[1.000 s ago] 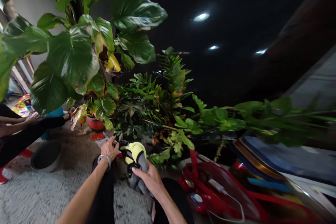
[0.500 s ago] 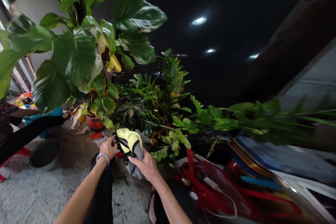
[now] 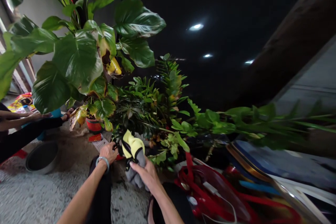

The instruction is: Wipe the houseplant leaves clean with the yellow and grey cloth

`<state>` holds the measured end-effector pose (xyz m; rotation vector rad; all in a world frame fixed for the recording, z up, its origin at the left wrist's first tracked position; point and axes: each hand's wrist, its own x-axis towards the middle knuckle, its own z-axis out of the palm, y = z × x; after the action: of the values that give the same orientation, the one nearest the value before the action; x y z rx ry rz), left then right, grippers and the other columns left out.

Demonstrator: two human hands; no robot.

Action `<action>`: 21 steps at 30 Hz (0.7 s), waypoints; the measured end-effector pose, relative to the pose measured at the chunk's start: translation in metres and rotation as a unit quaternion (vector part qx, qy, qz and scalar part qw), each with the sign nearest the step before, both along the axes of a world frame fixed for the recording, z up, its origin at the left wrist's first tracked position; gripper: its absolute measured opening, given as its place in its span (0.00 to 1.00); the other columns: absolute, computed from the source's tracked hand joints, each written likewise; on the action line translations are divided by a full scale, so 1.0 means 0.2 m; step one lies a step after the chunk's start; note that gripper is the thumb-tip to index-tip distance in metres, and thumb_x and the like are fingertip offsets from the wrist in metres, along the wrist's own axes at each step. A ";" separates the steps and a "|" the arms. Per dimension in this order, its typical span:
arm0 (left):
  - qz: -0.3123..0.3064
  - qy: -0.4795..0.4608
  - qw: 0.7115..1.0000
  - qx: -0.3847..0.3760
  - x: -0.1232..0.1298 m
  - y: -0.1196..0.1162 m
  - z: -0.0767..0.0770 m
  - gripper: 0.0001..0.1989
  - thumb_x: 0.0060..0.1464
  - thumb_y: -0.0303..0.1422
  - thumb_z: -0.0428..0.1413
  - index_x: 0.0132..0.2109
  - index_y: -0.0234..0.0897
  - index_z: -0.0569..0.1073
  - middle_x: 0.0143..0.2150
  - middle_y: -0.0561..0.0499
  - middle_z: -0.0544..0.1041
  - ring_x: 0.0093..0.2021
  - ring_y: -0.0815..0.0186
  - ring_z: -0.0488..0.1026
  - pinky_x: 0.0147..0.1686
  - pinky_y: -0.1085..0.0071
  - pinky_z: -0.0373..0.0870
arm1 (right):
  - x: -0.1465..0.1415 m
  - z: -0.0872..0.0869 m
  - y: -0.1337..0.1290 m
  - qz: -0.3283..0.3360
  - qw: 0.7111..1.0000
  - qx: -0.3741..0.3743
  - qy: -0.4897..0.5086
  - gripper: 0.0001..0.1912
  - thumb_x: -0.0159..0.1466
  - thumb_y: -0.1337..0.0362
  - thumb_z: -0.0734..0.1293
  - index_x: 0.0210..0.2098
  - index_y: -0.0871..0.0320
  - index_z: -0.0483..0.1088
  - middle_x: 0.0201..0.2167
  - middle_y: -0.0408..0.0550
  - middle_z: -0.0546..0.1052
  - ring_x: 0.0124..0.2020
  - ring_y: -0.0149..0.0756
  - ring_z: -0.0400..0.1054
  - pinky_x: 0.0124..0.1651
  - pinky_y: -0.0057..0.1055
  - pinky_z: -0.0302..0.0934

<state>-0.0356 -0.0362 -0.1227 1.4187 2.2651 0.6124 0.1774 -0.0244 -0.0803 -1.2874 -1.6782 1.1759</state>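
Note:
My right hand (image 3: 149, 175) grips a bunched yellow-and-grey cloth (image 3: 135, 148) with dark edging, thumb on top. Its yellow part points up toward the plants, and the grey part hangs below my fingers. To the left, my left hand (image 3: 108, 153), with a pale bangle at the wrist, has its fingers curled together by the dark lower leaves (image 3: 118, 136). Whatever lies between those fingertips is hidden. A printed paper card (image 3: 100, 143) with a red part lies just behind that hand.
Large-leaved plant (image 3: 76, 56) and red pot (image 3: 93, 125) stand at left; bushy plants (image 3: 147, 101) spread ahead against a dark glossy wall. A grey basin (image 3: 43, 157) is on the concrete floor, near another person's arm (image 3: 15, 120). Red bag (image 3: 210, 185) and stacked flat items lie right.
My right hand has moved the cloth slightly right and down, away from my left hand. The left hand has dropped a little. The other person's arms now reach further into view.

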 end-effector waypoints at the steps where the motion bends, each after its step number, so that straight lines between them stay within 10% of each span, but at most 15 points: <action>1: -0.002 0.002 1.000 -0.002 0.00 0.00 0.00 0.16 0.63 0.35 0.55 0.55 0.42 0.79 0.52 0.44 0.84 0.54 0.55 0.80 0.50 0.66 0.69 | 0.01 -0.02 -0.02 0.018 1.000 -0.020 -0.001 0.16 0.50 0.51 0.73 0.33 0.56 0.77 0.27 0.50 0.84 0.31 0.47 0.79 0.35 0.37 0.72; 10: -0.014 0.015 1.000 -0.016 0.01 0.00 0.02 0.17 0.63 0.35 0.54 0.56 0.42 0.79 0.50 0.43 0.85 0.53 0.54 0.80 0.50 0.66 0.70 | 0.02 0.22 0.10 -0.084 0.992 0.025 0.090 0.27 0.47 0.44 0.76 0.37 0.58 0.77 0.34 0.55 0.85 0.38 0.51 0.80 0.45 0.41 0.73; 21: -0.002 -0.053 0.999 -0.007 0.02 0.06 -0.03 0.15 0.59 0.30 0.56 0.49 0.42 0.83 0.48 0.46 0.86 0.52 0.57 0.81 0.46 0.69 0.71 | 0.04 -0.02 -0.03 -0.017 0.998 -0.035 0.051 0.22 0.51 0.49 0.74 0.37 0.58 0.79 0.33 0.55 0.85 0.37 0.51 0.80 0.40 0.39 0.74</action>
<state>-0.0314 -0.0248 -0.1291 1.3507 2.1791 0.6552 0.1855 -0.0296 -0.0835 -1.2710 -1.5485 1.2687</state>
